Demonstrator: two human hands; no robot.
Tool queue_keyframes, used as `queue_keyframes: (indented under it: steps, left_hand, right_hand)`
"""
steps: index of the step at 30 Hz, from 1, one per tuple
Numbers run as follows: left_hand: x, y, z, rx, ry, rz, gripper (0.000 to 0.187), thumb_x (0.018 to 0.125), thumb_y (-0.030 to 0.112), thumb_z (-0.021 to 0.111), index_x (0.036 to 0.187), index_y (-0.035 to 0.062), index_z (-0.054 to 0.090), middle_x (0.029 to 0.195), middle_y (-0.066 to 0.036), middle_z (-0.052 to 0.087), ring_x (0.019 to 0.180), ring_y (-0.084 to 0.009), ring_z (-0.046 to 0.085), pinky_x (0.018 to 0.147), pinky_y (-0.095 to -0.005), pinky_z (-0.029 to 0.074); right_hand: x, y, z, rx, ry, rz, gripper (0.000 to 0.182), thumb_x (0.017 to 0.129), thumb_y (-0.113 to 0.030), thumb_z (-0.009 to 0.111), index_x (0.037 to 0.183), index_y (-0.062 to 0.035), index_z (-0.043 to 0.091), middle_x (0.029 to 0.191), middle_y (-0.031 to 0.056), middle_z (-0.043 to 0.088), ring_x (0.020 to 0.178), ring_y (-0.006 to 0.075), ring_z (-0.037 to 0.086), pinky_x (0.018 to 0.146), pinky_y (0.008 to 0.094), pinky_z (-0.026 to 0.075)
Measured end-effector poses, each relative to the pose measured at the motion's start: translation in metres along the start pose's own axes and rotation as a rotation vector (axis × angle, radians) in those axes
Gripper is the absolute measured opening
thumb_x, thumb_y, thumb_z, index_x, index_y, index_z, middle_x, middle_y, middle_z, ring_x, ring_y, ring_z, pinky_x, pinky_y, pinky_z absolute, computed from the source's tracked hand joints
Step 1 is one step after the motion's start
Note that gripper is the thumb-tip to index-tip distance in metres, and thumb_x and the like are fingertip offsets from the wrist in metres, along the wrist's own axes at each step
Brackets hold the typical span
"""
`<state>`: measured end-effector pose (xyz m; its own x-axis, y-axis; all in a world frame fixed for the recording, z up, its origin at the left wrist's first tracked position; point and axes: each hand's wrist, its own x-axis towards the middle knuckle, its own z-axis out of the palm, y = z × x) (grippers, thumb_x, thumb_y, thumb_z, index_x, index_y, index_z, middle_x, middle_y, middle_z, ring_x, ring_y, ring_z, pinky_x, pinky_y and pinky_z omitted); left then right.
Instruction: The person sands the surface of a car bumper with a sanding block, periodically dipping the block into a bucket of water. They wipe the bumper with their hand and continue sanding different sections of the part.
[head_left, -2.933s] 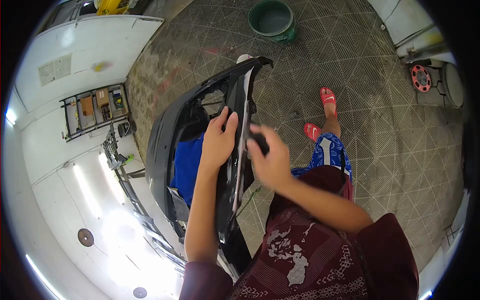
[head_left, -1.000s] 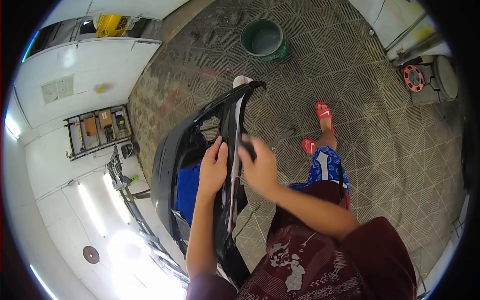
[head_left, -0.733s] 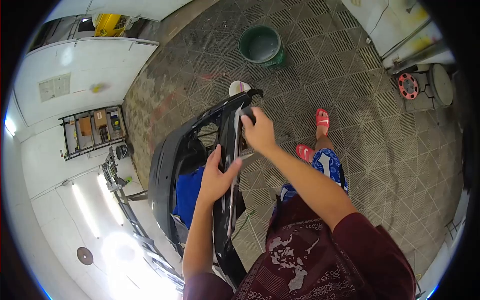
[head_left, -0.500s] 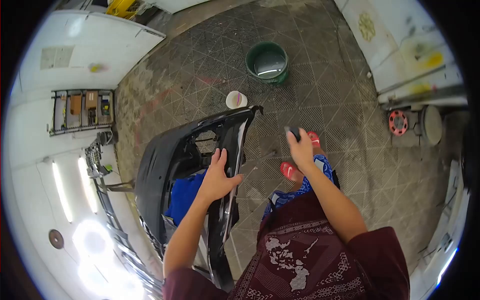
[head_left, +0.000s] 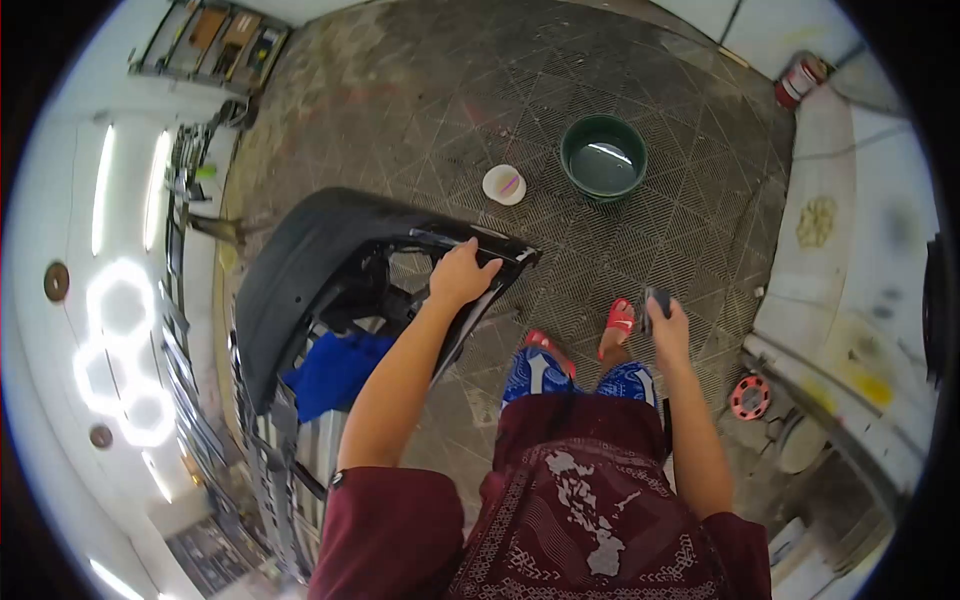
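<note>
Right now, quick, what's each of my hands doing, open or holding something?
Left hand: open, resting on the black bumper.
Right hand: closed around a small dark block, away from the bumper.

The floor, dark grey-brown and crosshatched with fine ridges set in diamonds and triangles, spreads from the top of the frame down through the centre, its upper left part looking smoother and more worn. Directly on it, above and right of centre, stands a round green bucket with liquid inside, and just to its left sits a small white tub marked with a pink stripe. Below them, near the frame's centre, a pair of red sandals rests on the ridged surface.
</note>
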<state>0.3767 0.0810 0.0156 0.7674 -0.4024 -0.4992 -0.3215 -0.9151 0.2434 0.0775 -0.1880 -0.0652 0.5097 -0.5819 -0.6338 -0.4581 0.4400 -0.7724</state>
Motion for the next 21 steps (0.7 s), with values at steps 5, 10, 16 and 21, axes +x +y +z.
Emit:
queue_keyframes:
  steps: [5, 10, 16, 21]
  left_hand:
    - [-0.119, 0.009, -0.028, 0.232, 0.030, -0.038, 0.082, 0.092, 0.049, 0.076, 0.154, 0.0003, 0.052, 0.164, -0.025, 0.046, 0.151, -0.0404, 0.046, 0.122, -0.0540, 0.040]
    - [-0.165, 0.020, -0.008, 0.278, 0.175, -0.056, 0.059, 0.096, 0.026, 0.072, 0.149, 0.0022, 0.057, 0.160, -0.022, 0.051, 0.151, -0.0392, 0.046, 0.123, -0.0589, 0.037]
    - [-0.135, 0.097, 0.026, -0.331, 0.390, -0.083, 0.024, 0.092, 0.004, 0.072, 0.116, 0.0009, 0.074, 0.131, -0.020, 0.070, 0.124, -0.0415, 0.067, 0.111, -0.0555, 0.051]
    - [-0.035, 0.182, 0.099, -0.610, 0.277, -0.352, 0.018, 0.095, 0.005, 0.071, 0.112, 0.0017, 0.076, 0.118, -0.018, 0.075, 0.110, -0.0388, 0.073, 0.096, -0.0462, 0.059]
  right_hand:
    - [0.096, -0.062, -0.010, 0.022, -0.094, -0.036, 0.034, 0.102, -0.022, 0.074, 0.128, -0.0018, 0.066, 0.102, 0.0026, 0.070, 0.087, 0.0125, 0.064, 0.077, 0.0308, 0.052]
    - [0.161, -0.136, 0.033, -0.113, -0.202, 0.047, 0.032, 0.102, -0.023, 0.075, 0.127, -0.0048, 0.066, 0.101, 0.0035, 0.069, 0.088, 0.0138, 0.065, 0.075, 0.0344, 0.056]
    - [0.330, -0.139, 0.093, -0.297, -0.282, 0.098, 0.019, 0.105, -0.020, 0.069, 0.114, -0.0055, 0.059, 0.097, 0.0072, 0.066, 0.081, 0.0160, 0.068, 0.067, 0.0327, 0.061]
    - [0.536, -0.039, 0.131, -1.083, -0.323, -0.343, 0.048, 0.097, -0.023, 0.074, 0.134, 0.0011, 0.057, 0.122, 0.0287, 0.072, 0.113, 0.0464, 0.071, 0.097, 0.0503, 0.057]
